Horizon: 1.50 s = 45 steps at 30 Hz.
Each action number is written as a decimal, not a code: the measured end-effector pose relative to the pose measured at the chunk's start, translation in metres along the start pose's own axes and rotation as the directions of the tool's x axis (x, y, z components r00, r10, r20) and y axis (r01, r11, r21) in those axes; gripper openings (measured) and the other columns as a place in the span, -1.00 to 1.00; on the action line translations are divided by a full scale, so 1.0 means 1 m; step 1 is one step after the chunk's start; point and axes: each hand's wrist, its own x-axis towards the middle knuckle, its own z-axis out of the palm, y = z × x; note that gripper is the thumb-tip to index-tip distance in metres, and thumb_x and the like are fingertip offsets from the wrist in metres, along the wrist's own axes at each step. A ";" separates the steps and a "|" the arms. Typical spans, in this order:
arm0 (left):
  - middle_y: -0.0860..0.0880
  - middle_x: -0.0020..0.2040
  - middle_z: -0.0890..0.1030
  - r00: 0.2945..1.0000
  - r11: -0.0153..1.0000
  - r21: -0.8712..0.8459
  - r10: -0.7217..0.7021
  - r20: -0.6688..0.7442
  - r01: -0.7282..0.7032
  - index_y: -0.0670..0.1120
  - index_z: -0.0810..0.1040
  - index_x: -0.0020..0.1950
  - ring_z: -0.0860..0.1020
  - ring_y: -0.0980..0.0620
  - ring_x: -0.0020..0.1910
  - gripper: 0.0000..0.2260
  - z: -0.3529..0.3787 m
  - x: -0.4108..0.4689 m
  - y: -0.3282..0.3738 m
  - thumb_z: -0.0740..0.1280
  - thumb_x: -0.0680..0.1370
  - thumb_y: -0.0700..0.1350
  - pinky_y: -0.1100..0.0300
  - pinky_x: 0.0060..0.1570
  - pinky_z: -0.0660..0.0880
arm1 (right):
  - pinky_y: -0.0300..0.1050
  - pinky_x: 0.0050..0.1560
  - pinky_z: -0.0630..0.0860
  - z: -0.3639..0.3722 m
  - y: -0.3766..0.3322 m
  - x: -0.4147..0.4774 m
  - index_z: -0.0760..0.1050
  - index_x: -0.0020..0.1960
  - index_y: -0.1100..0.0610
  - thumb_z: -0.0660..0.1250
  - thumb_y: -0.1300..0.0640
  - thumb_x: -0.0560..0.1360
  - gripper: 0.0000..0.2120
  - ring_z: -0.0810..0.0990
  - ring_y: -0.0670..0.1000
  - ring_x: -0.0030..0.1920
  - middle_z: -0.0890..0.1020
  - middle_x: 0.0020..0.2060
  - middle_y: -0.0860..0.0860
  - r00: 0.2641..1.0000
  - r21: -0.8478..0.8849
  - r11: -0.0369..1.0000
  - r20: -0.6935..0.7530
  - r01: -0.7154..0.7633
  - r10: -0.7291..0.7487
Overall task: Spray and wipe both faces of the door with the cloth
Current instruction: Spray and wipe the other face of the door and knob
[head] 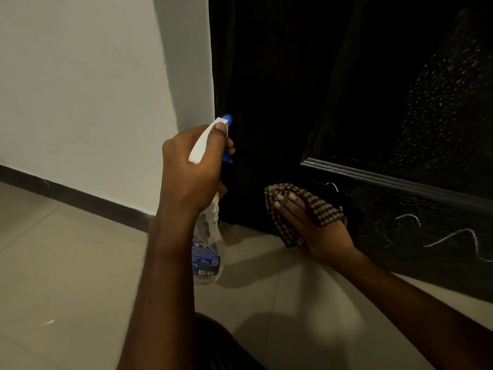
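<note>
Dark wood fills most of my view: the door (280,76), seen from low down near its foot. My right grip (317,236) lies flat against the door's bottom rail, fingers straight and close together, pressing the checked cloth (322,209) onto the wood just below the raised moulding (400,180). No finger that I can see curls round the cloth, so the palm and fingers alone seem to pin it. My left grip (186,177) is clamped round the neck of the spray bottle (209,249), thumb laid along the white head. It holds the bottle upright in the air just off the door's edge, with the blue nozzle turned toward the wood. How much liquid is left inside I cannot tell. Fine droplets (440,102) speckle the door's sunken panel above the moulding, and thin wet streaks (453,236) gleam on the bottom rail on the far side of the cloth from the door's edge. I judge this face sprayed but only partly wiped: the panel's droplets look untouched and the rail's streaks are not yet cleared. The door's other face is out of sight, so I cannot say whether it is done. At best I judge the task near its middle, with the panel and rail of this face left to wipe.
</note>
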 end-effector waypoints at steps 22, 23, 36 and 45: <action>0.16 -0.30 0.61 0.988 0.997 -0.077 -0.004 0.155 0.016 0.14 0.55 -0.13 0.59 0.15 -0.39 -0.83 0.043 -0.009 0.016 0.20 0.57 0.08 0.35 -0.44 0.49 | -0.03 0.48 0.25 -0.028 0.027 -0.025 0.24 0.59 0.05 0.13 0.00 0.52 -0.37 0.23 0.00 0.56 0.28 0.56 0.01 0.985 0.103 0.983 0.094 -0.151 0.142; 0.16 -0.30 0.61 0.985 0.997 -0.078 -0.003 0.170 0.017 0.12 0.56 -0.13 0.59 0.15 -0.39 -0.82 0.045 -0.011 0.016 0.20 0.58 0.08 0.34 -0.44 0.49 | -0.06 0.40 0.37 -0.017 0.027 -0.036 0.30 0.57 0.01 0.12 -0.07 0.53 -0.39 0.37 0.02 0.49 0.37 0.52 0.01 0.969 0.121 0.979 0.206 -0.166 0.139; 0.34 -0.37 0.56 0.974 0.989 -0.148 0.035 0.223 -0.001 0.06 0.53 -0.17 0.57 0.29 -0.31 -0.73 0.070 -0.024 0.025 0.18 0.67 -0.16 0.49 -0.40 0.41 | -0.09 0.56 -0.12 -0.047 0.055 -0.057 0.09 0.63 0.03 0.12 0.00 0.50 -0.30 -0.08 -0.09 0.62 0.07 0.60 -0.08 0.967 -0.019 0.967 -0.020 -0.253 0.253; -0.09 -0.21 0.66 0.959 0.970 -0.233 0.005 0.284 0.064 -0.16 0.62 -0.09 0.57 -0.14 -0.44 -0.65 0.087 -0.033 0.029 0.14 0.61 0.02 0.20 -0.44 0.57 | -0.16 0.12 0.58 -0.011 0.065 -0.102 0.35 0.52 -0.17 0.49 -0.10 0.30 -0.19 0.63 -0.05 0.23 0.55 0.38 -0.08 0.927 0.032 0.999 0.374 0.015 -0.026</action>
